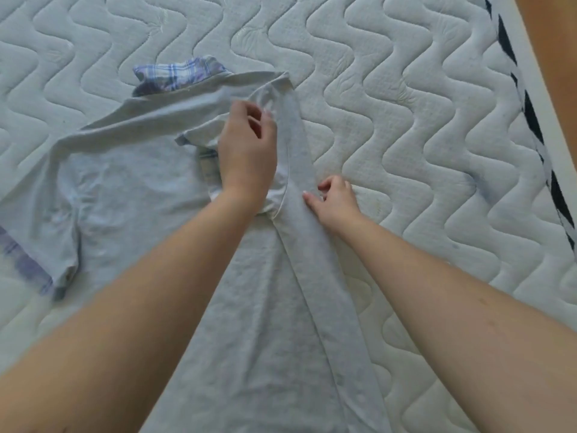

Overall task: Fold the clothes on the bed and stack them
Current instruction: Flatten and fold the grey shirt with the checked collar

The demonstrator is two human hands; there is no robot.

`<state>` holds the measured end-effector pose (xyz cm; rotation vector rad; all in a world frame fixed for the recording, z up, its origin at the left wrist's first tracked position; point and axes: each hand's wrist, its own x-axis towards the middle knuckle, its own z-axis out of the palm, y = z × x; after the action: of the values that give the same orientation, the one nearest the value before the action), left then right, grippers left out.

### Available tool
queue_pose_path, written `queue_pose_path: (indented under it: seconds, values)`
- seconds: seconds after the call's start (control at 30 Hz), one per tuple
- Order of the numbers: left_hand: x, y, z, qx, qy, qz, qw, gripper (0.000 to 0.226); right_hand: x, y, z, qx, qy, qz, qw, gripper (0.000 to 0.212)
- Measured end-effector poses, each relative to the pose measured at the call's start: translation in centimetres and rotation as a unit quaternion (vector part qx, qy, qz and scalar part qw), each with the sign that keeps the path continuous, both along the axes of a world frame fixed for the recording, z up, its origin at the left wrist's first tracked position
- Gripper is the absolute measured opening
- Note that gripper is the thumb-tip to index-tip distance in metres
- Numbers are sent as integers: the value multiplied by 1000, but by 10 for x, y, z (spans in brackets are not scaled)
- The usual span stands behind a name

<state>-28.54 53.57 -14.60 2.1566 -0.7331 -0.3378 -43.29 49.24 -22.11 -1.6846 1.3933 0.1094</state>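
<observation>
A white quilted mattress (406,135) with wavy stitching fills the view. The grey shirt (249,307) lies flat under both hands. The left hand (248,154) pinches its folded sleeve; the right hand (335,200), fingers curled, pinches the fold's edge. Plaid cloth (178,73) lies beyond the left hand.

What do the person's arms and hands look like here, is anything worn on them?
Both forearms are bare up to the frame edge: no sleeves show. The left hand and right hand wear no gloves, and no rings, watch or bracelets are visible. Fingernails look short and unpainted.
</observation>
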Motion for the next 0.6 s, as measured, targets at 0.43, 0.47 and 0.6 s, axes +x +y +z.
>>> queue_pose_path:
  seconds: [0.43,0.47,0.6]
  values:
    - [-136,132,-47,181,433,9,883,19,-110,76,26,31,65,71,995,20]
    - [-139,134,-46,182,425,-4,887,17,-120,86,27,37,67,71,995,20]
    - [-151,152,-41,168,448,-4,878,26,-150,118,31,46,91,75,992,21]
